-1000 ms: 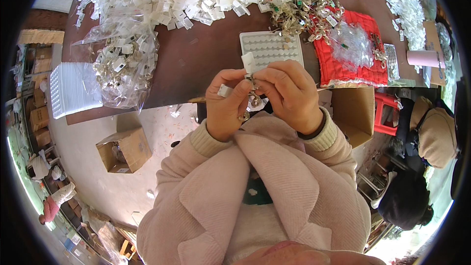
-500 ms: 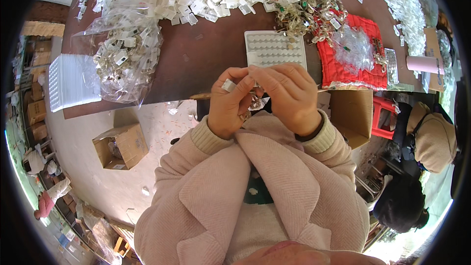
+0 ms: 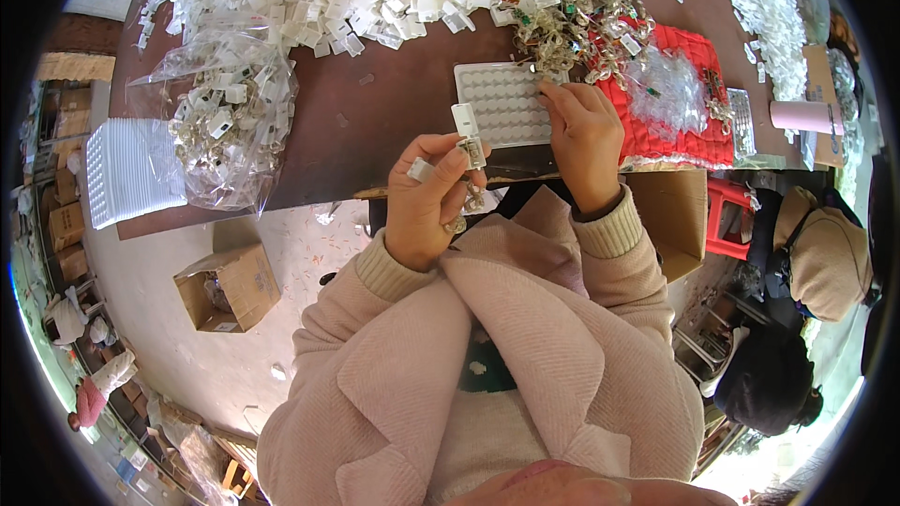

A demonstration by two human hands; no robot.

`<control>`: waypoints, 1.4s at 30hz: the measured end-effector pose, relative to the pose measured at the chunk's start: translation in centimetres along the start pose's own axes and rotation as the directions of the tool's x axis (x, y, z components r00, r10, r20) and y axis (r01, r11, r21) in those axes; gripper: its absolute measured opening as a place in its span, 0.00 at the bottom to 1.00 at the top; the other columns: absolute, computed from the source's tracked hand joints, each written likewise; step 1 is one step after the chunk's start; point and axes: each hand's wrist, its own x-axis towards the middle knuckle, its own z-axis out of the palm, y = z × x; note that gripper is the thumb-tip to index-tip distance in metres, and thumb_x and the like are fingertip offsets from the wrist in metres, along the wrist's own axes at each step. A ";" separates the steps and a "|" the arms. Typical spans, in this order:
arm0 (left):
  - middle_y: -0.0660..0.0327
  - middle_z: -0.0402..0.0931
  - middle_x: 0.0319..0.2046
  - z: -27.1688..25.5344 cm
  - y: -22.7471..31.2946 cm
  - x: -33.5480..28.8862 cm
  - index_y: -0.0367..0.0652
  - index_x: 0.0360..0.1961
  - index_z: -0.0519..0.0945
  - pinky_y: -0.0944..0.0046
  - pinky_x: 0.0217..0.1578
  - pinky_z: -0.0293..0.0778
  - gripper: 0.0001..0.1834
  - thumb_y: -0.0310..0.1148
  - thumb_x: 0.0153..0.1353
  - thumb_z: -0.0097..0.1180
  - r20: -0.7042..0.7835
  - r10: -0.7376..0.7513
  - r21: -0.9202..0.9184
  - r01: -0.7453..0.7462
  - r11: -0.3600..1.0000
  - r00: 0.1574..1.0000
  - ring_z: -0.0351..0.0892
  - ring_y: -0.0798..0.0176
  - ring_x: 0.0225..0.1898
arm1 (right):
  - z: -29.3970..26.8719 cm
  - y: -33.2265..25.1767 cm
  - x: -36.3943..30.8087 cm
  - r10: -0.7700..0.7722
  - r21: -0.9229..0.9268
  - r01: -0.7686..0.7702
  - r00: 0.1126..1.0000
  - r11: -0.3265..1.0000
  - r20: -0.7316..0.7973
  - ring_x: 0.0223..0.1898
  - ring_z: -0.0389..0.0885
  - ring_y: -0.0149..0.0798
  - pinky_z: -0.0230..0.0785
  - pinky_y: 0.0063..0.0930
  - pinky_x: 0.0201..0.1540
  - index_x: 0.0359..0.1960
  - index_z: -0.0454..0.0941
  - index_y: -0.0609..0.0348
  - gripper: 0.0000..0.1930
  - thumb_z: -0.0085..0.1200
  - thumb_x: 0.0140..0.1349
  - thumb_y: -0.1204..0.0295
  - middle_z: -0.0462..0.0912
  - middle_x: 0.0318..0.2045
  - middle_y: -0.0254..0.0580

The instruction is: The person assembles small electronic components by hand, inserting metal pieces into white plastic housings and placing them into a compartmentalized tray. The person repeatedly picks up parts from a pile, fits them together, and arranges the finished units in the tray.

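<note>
A small white clip (image 3: 465, 122) is being pinched by the left hand (image 3: 427, 197) above the near table edge. The right hand (image 3: 583, 131), fingers seemingly pressed together, is touching the tray (image 3: 502, 103); the dangling clip may be dropped if the grip is loosened.

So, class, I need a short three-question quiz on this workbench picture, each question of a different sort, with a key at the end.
1. True or false: the left hand holds a small white tag with a metal clip, raised above the edge of the table.
2. Multiple choice: the right hand reaches to
A. the cardboard box on the floor
B. the white tray with round hollows
C. the pink roll
3. Fill in: the clear bag of parts lies to the person's ____ of the white tray.

Key:
1. True.
2. B; the fingertips are at the tray's right end.
3. Left.
</note>
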 end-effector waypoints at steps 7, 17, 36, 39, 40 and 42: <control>0.47 0.83 0.42 0.2 0.2 0.0 0.36 0.48 0.76 0.79 0.14 0.58 0.10 0.27 0.69 0.57 0.091 -0.034 -0.035 0.037 0.999 0.995 0.70 0.77 0.20 | -0.9 -1.4 1.1 0.006 0.238 -0.014 0.999 0.971 0.034 0.35 0.80 0.50 0.73 0.39 0.38 0.38 0.81 0.57 0.09 0.61 0.55 0.80 0.82 0.32 0.43; 0.55 0.82 0.37 0.3 0.2 -0.7 0.37 0.48 0.77 0.79 0.17 0.62 0.10 0.27 0.68 0.59 0.030 -0.020 -0.004 0.020 1.000 0.999 0.76 0.75 0.25 | -2.4 -6.7 0.0 -0.129 0.488 0.113 0.992 0.865 -0.001 0.34 0.80 0.46 0.71 0.37 0.39 0.36 0.80 0.58 0.10 0.64 0.52 0.80 0.83 0.33 0.40; 0.53 0.83 0.39 0.7 1.2 -1.3 0.38 0.45 0.77 0.73 0.31 0.77 0.13 0.31 0.64 0.64 0.077 -0.155 -0.131 0.164 0.978 0.985 0.79 0.69 0.30 | -2.2 -7.5 0.0 0.247 0.777 -0.628 0.758 0.029 0.604 0.33 0.80 0.23 0.73 0.18 0.36 0.44 0.83 0.65 0.08 0.61 0.64 0.79 0.86 0.33 0.36; 0.57 0.81 0.37 0.7 1.4 -1.3 0.38 0.46 0.77 0.70 0.36 0.78 0.15 0.34 0.63 0.65 0.082 -0.183 -0.157 0.194 0.968 0.980 0.79 0.68 0.32 | -1.7 -7.7 -0.4 0.134 0.893 -0.202 0.978 0.402 0.161 0.37 0.83 0.28 0.76 0.22 0.41 0.42 0.83 0.66 0.10 0.62 0.58 0.86 0.86 0.36 0.42; 0.59 0.80 0.37 0.8 1.2 -1.3 0.39 0.47 0.77 0.74 0.31 0.75 0.16 0.36 0.64 0.65 0.021 -0.152 -0.156 0.153 0.976 0.988 0.78 0.70 0.33 | -1.5 -7.5 -0.3 0.049 0.935 -0.114 0.993 0.336 0.103 0.41 0.84 0.33 0.76 0.26 0.44 0.41 0.83 0.64 0.12 0.62 0.55 0.87 0.86 0.40 0.46; 0.63 0.79 0.35 0.8 1.4 -1.1 0.41 0.48 0.77 0.81 0.21 0.62 0.16 0.39 0.66 0.63 0.145 -0.186 -0.186 0.212 0.960 0.972 0.74 0.76 0.29 | -1.5 -7.0 -0.3 -0.059 0.933 -0.050 0.995 0.357 0.076 0.44 0.84 0.38 0.75 0.28 0.47 0.40 0.84 0.63 0.13 0.63 0.53 0.87 0.85 0.43 0.47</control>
